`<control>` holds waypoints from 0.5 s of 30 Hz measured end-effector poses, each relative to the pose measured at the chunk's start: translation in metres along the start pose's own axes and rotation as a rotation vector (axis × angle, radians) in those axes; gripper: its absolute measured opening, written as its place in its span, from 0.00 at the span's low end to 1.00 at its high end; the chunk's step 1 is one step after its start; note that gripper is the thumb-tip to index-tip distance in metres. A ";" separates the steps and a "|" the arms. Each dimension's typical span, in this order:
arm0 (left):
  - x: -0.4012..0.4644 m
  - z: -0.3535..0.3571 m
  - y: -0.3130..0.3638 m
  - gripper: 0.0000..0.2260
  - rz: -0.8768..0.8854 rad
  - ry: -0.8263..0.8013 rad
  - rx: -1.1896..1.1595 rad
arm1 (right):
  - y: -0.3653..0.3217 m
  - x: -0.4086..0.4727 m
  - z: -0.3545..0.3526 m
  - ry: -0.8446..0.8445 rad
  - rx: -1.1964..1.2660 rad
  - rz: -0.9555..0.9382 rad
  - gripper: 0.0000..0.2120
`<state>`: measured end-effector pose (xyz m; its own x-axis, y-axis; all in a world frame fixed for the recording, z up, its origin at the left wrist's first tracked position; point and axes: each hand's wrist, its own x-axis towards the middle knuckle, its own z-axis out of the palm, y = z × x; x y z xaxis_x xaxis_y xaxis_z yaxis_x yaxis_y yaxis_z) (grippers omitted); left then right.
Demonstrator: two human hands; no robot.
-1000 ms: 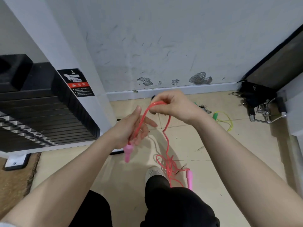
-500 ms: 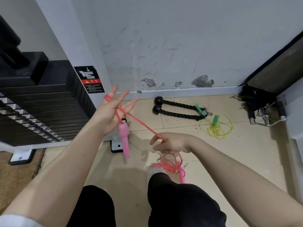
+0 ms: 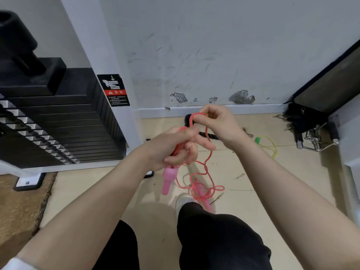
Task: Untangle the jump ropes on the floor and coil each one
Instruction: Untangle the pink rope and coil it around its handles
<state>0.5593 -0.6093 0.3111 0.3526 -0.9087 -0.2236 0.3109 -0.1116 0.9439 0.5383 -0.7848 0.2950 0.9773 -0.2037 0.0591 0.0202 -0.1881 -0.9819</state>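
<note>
A pink jump rope point(image 3: 206, 166) runs between both hands. My left hand point(image 3: 175, 147) grips several turns of the cord, and one pink handle point(image 3: 168, 179) hangs below it. Just above and to the right, my right hand point(image 3: 218, 123) pinches a loop of the same cord. The slack drops to a loose tangle on the floor by my shoe, where the second pink handle point(image 3: 204, 199) lies. A yellow jump rope point(image 3: 269, 146) with a green handle point(image 3: 258, 139) lies on the tiles to the right, partly hidden by my right forearm.
A black weight stack point(image 3: 58, 129) in a white machine frame stands at left. A black rope attachment point(image 3: 203, 134) lies behind my hands near the wall. Metal cable handles point(image 3: 315, 141) sit at right beside a dark panel. A brown mat point(image 3: 21, 207) covers the floor at lower left.
My right hand rose from low by the floor tangle up to the left hand, carrying a loop of cord. The left hand lowered and curled round the turns; its fingers were spread before.
</note>
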 end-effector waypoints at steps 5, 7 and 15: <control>-0.007 -0.019 -0.004 0.22 0.289 0.052 -0.390 | 0.043 -0.020 0.023 -0.387 -0.136 0.320 0.20; -0.004 -0.030 -0.011 0.27 0.348 0.238 -0.563 | 0.051 -0.031 0.021 -0.577 -0.301 0.422 0.13; 0.018 -0.041 -0.063 0.24 0.160 0.772 -0.274 | -0.016 -0.027 0.012 -0.779 -0.477 0.408 0.12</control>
<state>0.5825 -0.6019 0.2376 0.8854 -0.3630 -0.2903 0.3746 0.1878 0.9079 0.5142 -0.7645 0.3068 0.7599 0.3159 -0.5681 -0.2675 -0.6446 -0.7162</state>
